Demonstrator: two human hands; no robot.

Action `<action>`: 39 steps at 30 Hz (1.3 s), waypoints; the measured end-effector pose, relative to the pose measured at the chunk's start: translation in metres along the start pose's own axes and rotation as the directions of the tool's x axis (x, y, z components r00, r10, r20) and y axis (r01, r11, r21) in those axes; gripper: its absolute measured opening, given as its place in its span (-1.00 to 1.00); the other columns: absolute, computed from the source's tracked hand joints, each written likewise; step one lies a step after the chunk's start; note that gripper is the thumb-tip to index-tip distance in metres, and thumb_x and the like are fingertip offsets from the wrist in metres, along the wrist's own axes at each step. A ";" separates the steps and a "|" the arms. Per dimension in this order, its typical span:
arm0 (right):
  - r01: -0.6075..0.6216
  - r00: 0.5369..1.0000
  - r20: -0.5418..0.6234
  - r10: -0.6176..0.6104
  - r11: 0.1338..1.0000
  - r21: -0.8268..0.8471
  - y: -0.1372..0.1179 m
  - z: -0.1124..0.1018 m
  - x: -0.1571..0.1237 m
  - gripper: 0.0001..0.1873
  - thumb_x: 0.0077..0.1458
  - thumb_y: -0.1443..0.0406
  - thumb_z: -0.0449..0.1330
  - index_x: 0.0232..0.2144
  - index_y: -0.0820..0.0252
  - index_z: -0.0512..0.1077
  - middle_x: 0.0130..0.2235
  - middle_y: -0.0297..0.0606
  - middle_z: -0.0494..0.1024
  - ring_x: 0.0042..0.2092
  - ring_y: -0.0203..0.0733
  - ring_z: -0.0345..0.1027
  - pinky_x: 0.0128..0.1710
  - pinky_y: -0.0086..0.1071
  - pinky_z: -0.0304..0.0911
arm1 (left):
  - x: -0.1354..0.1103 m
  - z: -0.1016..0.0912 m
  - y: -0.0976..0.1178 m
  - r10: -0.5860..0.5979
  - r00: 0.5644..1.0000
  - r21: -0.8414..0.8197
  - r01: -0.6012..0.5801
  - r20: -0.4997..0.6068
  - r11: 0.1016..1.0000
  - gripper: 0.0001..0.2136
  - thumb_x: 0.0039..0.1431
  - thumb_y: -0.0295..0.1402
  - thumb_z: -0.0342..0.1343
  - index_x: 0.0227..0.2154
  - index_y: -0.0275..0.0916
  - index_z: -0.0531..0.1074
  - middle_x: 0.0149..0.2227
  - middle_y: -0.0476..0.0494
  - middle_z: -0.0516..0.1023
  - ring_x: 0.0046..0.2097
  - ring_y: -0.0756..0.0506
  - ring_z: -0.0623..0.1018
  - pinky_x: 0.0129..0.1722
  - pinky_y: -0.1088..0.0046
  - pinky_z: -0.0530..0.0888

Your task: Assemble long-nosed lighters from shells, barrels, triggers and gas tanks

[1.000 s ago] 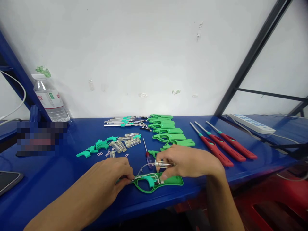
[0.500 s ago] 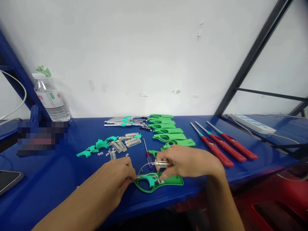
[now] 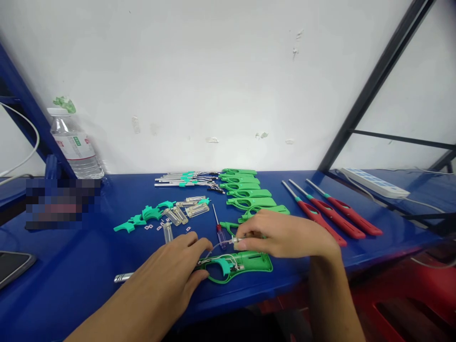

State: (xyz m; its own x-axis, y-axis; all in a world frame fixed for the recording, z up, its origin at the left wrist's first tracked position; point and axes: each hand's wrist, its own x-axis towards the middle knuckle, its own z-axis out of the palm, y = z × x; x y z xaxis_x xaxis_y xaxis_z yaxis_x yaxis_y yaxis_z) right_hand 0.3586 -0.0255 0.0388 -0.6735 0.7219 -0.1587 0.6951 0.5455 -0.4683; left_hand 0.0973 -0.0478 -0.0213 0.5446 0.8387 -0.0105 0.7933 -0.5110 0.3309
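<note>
A green lighter shell (image 3: 245, 264) with a teal trigger and thin white wires lies open near the front edge of the blue table (image 3: 107, 251). My left hand (image 3: 174, 273) rests on its nozzle end, fingers curled over the metal tube (image 3: 123, 277) that sticks out to the left. My right hand (image 3: 281, 235) hovers just above the shell and pinches a small clear fuel tank (image 3: 238, 242) between thumb and fingers. A thin white tube runs from the tank down to the shell.
Behind the hands lie a small red-handled screwdriver (image 3: 218, 227), clear tanks (image 3: 178, 213), teal triggers (image 3: 142, 218), metal nozzles (image 3: 181, 180), a stack of green shells (image 3: 245, 192) and three red lighters (image 3: 331, 213). A water bottle (image 3: 74, 147) stands at left, a power strip (image 3: 374, 183) at right.
My left hand slid right along the nozzle toward the shell, baring the metal tube's left end. My right hand turned the clear tank and drew it slightly back above the shell.
</note>
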 end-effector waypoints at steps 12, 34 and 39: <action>-0.022 0.999 -0.038 0.024 0.998 0.059 0.015 0.002 -0.003 -0.71 0.33 0.06 0.32 -0.20 0.14 0.68 -0.34 -0.31 0.70 -0.34 -0.22 0.53 -0.34 -0.42 0.23 | 0.001 -0.015 0.010 -0.036 0.994 0.067 0.028 0.108 0.997 -0.76 0.40 -0.41 0.16 -0.01 -0.09 0.67 -0.01 -0.20 0.56 -0.05 -0.26 0.66 0.05 0.14 0.59; -0.171 0.985 0.015 0.171 0.977 0.126 0.016 0.006 0.002 -0.74 0.22 0.10 0.42 -0.22 0.13 0.55 -0.46 -0.45 0.54 -0.42 -0.30 0.40 -0.43 -0.47 0.16 | 0.006 -0.015 0.015 -0.011 0.992 0.150 -0.008 0.126 0.989 -0.76 0.38 -0.47 0.16 0.00 -0.07 0.61 -0.01 -0.15 0.56 -0.04 -0.25 0.66 -0.10 0.24 0.58; -0.193 0.981 0.036 0.190 0.973 0.123 0.015 0.006 0.003 -0.75 0.22 0.10 0.42 -0.22 0.13 0.54 -0.45 -0.45 0.55 -0.42 -0.30 0.41 -0.44 -0.48 0.15 | 0.005 -0.018 0.018 -0.013 0.992 0.176 -0.009 0.124 0.984 -0.74 0.37 -0.49 0.16 0.00 -0.07 0.62 -0.01 -0.14 0.56 -0.04 -0.26 0.66 -0.13 0.23 0.58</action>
State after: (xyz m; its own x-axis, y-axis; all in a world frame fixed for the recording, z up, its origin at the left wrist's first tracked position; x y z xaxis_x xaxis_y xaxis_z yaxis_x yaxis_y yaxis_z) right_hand 0.3657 -0.0175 0.0263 -0.5374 0.7969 -0.2761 0.7760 0.3391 -0.5318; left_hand 0.1101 -0.0495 0.0013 0.5637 0.8154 -0.1318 0.8239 -0.5437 0.1601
